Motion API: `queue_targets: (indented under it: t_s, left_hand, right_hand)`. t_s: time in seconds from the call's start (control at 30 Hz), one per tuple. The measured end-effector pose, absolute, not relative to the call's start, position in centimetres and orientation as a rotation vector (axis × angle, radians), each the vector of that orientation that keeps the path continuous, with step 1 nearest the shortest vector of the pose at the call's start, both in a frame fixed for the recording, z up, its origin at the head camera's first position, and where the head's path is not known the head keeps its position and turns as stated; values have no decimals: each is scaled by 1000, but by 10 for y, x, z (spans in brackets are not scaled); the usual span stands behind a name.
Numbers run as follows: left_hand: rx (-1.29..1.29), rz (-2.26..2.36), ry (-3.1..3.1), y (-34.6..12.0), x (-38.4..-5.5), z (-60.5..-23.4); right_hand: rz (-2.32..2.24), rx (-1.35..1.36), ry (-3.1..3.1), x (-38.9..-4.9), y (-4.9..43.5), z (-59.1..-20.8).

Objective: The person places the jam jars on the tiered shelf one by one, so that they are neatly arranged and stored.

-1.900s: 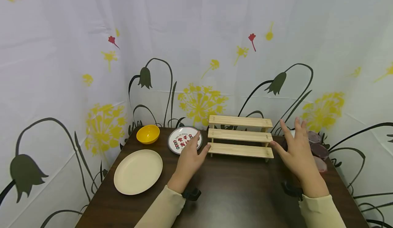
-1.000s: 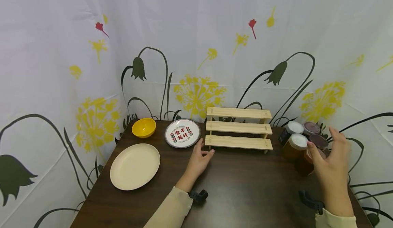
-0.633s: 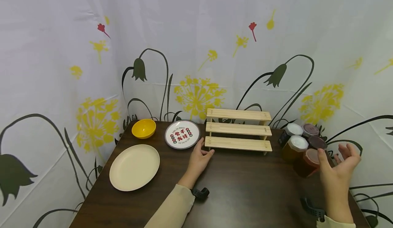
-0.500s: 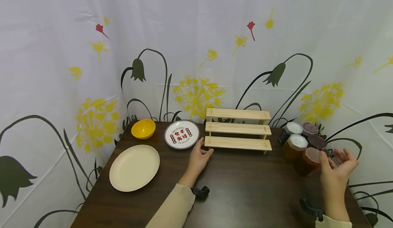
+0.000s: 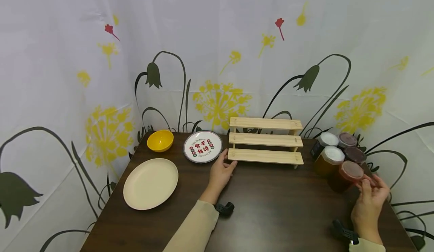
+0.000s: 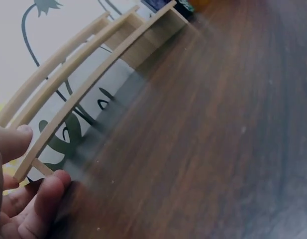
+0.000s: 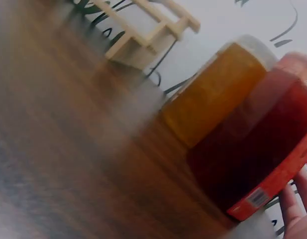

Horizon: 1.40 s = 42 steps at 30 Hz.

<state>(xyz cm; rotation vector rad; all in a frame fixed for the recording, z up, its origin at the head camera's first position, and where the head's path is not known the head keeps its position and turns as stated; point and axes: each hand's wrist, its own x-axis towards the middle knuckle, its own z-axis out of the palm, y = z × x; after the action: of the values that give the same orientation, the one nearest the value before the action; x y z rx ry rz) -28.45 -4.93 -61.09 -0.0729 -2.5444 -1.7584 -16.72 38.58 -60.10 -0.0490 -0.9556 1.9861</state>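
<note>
At the left end of the three-tier wooden rack [image 5: 266, 155], my left hand [image 5: 219, 173] holds the lowest shelf. The left wrist view has a thumb and fingers on either side of that plank end [image 6: 31, 159], close to its short leg. My right hand [image 5: 369, 203] is at the near right side of a jar with dark red contents [image 5: 340, 180], fingertips right at its wall. In the right wrist view these fingers [image 7: 292, 206] lie along the jar's labelled side, the thumb out of sight. A jar with amber contents [image 7: 218, 92] and a white lid stands against the red one.
More lidded jars [image 5: 354, 155] crowd behind these two at the table's right edge. On the left are a cream oval plate [image 5: 150, 184], a yellow bowl [image 5: 160, 141] and a printed round plate [image 5: 202, 146]. A patterned curtain [image 5: 217, 48] hangs behind the dark table [image 5: 264, 214].
My right hand has swung right past the jars, then come in to the red jar's side. My left hand has moved slightly to the rack's left end and stays there.
</note>
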Motion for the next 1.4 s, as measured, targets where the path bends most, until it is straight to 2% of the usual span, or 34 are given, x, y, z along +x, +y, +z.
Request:
queue_targets:
  t_s: [0.13, 0.47, 0.9, 1.4]
  left_hand:
    - [-29, -1855, -2499, -50, -287, -612]
    - [20, -1806, -2515, -46, -292, -611]
    - [104, -1791, -2500, -42, -285, -613]
    - [17, -1849, -2484, -50, -286, -611]
  right_hand:
    - [2055, -32, -941, -170, 384, -605]
    - [2069, -320, -1342, -175, 391, -602]
    - [1973, -566, -1655, -172, 396, -606]
    - [1699, -692, -1931, -172, 389, -610]
